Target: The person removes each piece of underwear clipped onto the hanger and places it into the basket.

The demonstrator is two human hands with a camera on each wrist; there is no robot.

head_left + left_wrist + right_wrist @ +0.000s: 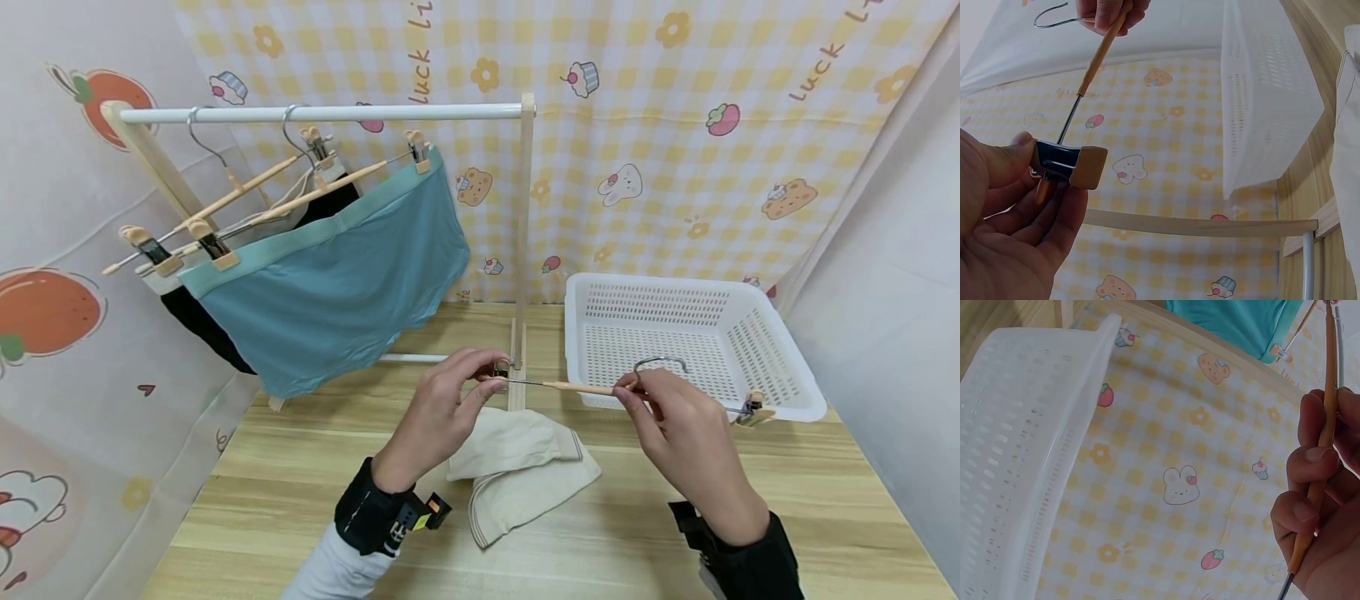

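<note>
Held level above the table (315, 492), just in front of the rack's upright post: a wooden clip hanger (592, 388), kept horizontal between both hands so that each end stays within reach. Gripped near the middle by the right hand (686, 433), fingers curled round the wooden bar just under the wire hook (660, 362); seen close in the right wrist view as several fingertips (1307, 456) wrapped over the bar. Pinched at the near end by the left hand (438, 412), thumb and fingers closed on the hanger's left clip (1069, 165), probably to squeeze it apart. Hanging free at the far end, over the rim of the white basket (787, 367), the other clip (753, 410), untouched. Lying flat on the table directly below the hands, a folded cream garment (517, 475), close enough to be picked up without shifting. Already suspended from the white rail (322, 113) on similar hangers: a teal garment (337, 283) in front, a dark one (202, 325) behind, each clipped at both corners of its waistband so it hangs spread out
</note>
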